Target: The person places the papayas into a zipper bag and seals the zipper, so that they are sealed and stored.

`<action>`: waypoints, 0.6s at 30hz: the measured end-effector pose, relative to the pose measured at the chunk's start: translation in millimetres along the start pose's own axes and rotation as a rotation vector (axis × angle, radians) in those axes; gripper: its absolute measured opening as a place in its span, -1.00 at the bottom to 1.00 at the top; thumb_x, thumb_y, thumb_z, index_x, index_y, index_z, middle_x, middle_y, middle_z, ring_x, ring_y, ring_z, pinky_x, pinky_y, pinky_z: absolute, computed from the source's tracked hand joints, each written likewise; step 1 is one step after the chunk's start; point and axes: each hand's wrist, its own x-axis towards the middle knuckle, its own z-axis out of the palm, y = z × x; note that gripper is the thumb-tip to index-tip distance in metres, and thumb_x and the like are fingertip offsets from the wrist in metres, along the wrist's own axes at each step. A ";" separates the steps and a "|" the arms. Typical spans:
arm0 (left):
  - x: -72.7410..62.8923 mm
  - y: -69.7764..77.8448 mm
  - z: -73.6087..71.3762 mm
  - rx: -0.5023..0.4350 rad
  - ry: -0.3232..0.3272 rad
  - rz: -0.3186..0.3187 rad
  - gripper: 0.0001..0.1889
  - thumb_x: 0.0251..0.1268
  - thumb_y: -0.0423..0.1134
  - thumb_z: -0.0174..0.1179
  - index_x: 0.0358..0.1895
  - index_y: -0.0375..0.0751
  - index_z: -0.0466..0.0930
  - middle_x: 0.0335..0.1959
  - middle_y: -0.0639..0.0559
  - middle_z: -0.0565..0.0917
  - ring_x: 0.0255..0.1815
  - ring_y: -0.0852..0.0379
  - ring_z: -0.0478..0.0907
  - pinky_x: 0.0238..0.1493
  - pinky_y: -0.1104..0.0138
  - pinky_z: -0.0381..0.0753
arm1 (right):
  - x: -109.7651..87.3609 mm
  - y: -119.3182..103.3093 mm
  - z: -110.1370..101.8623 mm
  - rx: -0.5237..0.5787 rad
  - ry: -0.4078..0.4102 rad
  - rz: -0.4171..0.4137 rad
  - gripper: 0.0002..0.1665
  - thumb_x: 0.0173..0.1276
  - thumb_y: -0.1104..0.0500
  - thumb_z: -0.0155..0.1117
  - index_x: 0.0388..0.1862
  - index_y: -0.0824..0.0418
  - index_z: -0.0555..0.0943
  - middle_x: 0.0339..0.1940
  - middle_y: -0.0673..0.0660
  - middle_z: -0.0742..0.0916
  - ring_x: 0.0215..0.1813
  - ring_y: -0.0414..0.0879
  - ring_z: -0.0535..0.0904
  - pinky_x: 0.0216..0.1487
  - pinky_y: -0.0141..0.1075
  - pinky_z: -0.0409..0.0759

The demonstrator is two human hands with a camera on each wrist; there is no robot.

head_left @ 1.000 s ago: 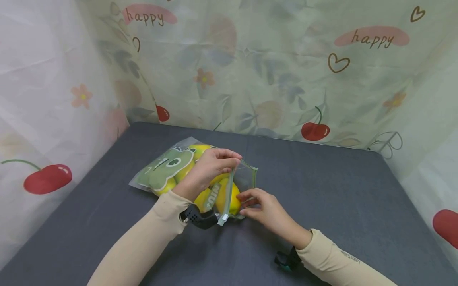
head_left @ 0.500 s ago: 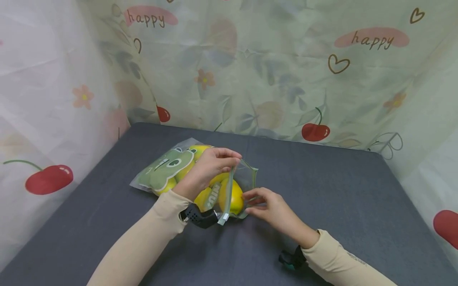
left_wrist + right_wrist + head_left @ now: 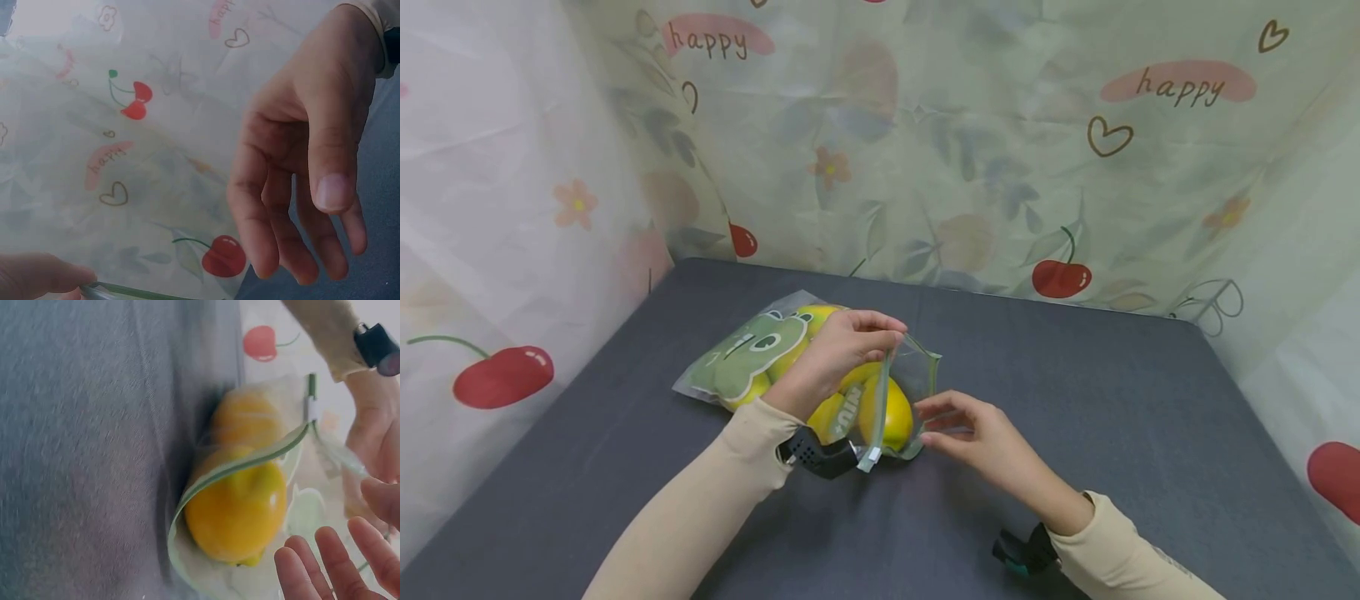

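A clear zip bag with a green animal face printed on it lies on its side, its mouth toward the right. Several yellow, lemon-like fruits fill it; the nearest fruit sits just inside the gaping mouth. My left hand pinches the upper edge of that mouth between thumb and fingers. A white slider is at the near end of the zip strip. Just right of the opening is my right hand, its fingers loosely bent and nothing in them. The left wrist view shows this right hand large.
A dark grey cloth table lies under the bag. Printed curtains with cherries and hearts close off the back and both sides. A thin looped cord hangs by the back right corner. Both wrists carry black devices.
My right hand has drawn back to the right, away from the fruit at the bag's mouth. The left hand keeps its pinch in the same place.
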 end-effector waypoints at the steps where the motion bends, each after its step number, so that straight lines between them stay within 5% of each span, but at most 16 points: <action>1: 0.2 -0.3 -0.1 0.000 0.001 0.002 -0.72 0.29 -0.33 0.21 0.01 -0.41 0.63 -0.09 -0.09 0.69 -0.14 0.07 0.57 0.13 0.20 0.56 | -1.3 -0.8 0.6 0.002 -0.001 0.002 -0.56 0.27 0.14 0.36 0.12 0.21 0.57 0.08 0.20 0.67 0.03 -0.01 0.65 -0.01 -0.25 0.65; 12: 0.2 -1.7 -0.7 0.001 -0.005 0.016 -0.76 0.29 -0.33 0.21 -0.04 -0.36 0.65 0.04 -0.24 0.64 -0.12 0.09 0.58 0.12 0.21 0.56 | -9.1 5.9 19.2 0.052 -0.124 -0.027 -0.63 0.30 0.06 0.34 0.00 0.24 0.64 -0.10 0.16 0.74 -0.13 -0.18 0.67 -0.10 -0.39 0.61; 18: -0.2 -2.0 -0.2 -0.006 -0.003 0.013 -0.75 0.28 -0.33 0.22 -0.02 -0.38 0.64 0.04 -0.23 0.65 -0.13 0.10 0.58 0.11 0.22 0.57 | -7.6 13.1 31.6 0.091 -0.202 0.019 -0.60 0.32 0.01 0.32 0.00 0.25 0.66 -0.15 0.12 0.75 -0.14 -0.09 0.67 -0.15 -0.38 0.60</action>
